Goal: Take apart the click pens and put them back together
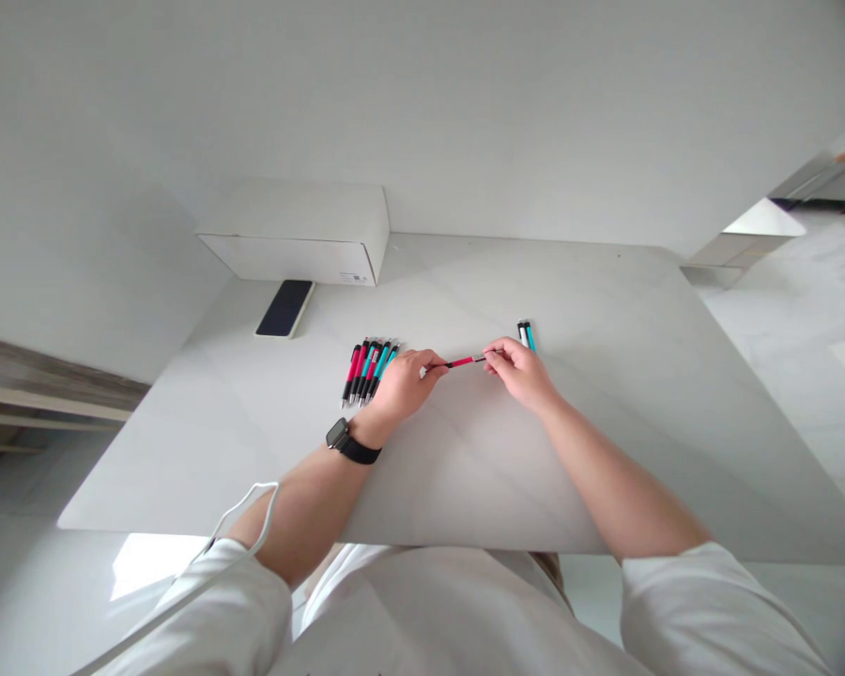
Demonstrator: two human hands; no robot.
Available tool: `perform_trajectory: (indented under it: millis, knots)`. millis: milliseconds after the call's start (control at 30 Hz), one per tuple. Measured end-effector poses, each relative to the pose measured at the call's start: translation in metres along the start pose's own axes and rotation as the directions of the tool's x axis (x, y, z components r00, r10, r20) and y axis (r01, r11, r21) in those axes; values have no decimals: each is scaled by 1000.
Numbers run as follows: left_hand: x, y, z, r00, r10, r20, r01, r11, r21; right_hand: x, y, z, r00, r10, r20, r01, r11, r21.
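Observation:
A red pen (463, 361) with dark ends is stretched level between my two hands, a little above the table. My left hand (403, 380) pinches its left end, and my right hand (521, 374) pinches the other end. Close by my left hand, partly covered by it, lies a row of several red and teal pens (362, 374) with black grips. Just behind my right hand lie a white pen (522, 330) and a teal pen (530, 336), their lower parts hidden by the hand.
A long white box (288, 258) stands against the wall at the back left of the pale table (591, 300). In front of the box lies a dark-screened phone (285, 308). A white cable (271, 516) runs over my left forearm, and a black watch (338, 433) is on that wrist.

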State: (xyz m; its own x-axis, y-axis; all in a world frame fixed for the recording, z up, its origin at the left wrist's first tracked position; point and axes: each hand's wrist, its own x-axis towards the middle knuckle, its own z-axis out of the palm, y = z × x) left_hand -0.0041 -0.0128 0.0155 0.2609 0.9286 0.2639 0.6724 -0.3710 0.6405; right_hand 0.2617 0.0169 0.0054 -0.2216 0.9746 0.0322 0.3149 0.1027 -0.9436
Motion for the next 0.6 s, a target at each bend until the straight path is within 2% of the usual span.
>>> perform_trajectory:
  millis: [100,200,300,467,500,600]
  knots:
    - [0,0,0,1000,-17,-23,17,1000,-3,0,1,0,998,-54,-26,53,998,-16]
    - [0,1,1,999,2,-47,-2,1000,0,-2,0,0,1000,24,-12,-24,1000,7]
    - [1,0,2,999,20,-48,-20,1000,6,-3,-2,-1,995,87,46,-85,995,-57]
    - [2,-5,4,998,12,-66,-11,1000,11,-2,-6,-4,996,-94,8,94,982,-163]
    - [2,-5,4,997,11,-72,-10,1000,8,-2,-6,-4,996,-87,-1,86,983,-159]
    - [2,-5,4,997,19,-69,-19,1000,0,-3,-5,-4,999,33,36,-27,990,-138]
